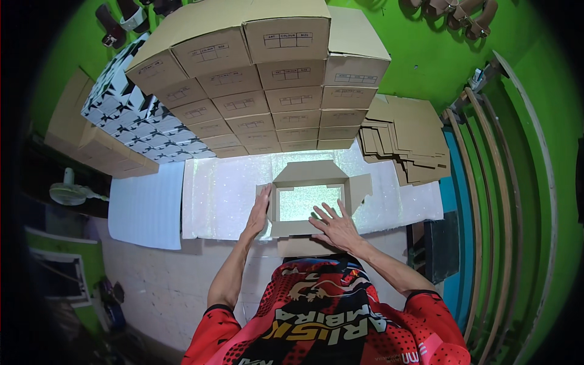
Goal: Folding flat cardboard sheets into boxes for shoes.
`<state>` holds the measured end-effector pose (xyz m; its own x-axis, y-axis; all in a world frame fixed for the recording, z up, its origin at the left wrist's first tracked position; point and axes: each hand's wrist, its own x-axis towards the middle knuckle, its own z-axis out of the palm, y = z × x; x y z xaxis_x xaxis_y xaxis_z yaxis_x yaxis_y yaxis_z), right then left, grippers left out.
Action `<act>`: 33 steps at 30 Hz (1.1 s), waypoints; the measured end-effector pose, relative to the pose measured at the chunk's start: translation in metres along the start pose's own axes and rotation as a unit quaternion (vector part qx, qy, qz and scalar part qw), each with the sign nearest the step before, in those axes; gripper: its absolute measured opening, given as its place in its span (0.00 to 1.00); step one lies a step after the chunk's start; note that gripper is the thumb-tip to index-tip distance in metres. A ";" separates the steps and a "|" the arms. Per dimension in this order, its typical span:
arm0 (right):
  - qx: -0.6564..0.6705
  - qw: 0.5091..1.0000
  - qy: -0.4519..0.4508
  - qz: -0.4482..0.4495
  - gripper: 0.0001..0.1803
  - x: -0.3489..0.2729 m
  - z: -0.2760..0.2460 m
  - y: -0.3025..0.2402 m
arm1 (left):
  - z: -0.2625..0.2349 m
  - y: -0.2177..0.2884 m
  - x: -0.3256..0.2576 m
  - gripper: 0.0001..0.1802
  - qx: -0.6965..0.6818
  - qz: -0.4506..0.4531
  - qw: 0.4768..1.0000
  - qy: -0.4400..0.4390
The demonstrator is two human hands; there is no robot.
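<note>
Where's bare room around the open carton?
Widest: the glittery table cover between the white sheet and the left hand. Smaller: right of the open carton, in front of the flat cardboard stack. Crowded: behind the carton, only a thin strip before the stacked boxes; at its front, the right hand is in the way.

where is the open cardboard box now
In the head view, the open box is near the centre on the glittery sheet, left hand at its left side, right hand over its near edge.
</note>
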<state>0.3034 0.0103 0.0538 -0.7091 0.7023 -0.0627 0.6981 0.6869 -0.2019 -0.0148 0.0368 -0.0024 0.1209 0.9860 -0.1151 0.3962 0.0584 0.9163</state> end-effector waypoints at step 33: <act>0.013 0.988 0.133 0.077 0.42 0.030 0.052 -0.005 | 0.038 -0.010 0.013 0.20 0.142 -0.010 0.975 0.171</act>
<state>0.2735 0.0188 0.0017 -0.5410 0.8248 0.1646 0.7908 0.5655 -0.2345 0.0171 0.0429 -0.0278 -0.1811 0.9823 0.0482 0.6371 0.0798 0.7667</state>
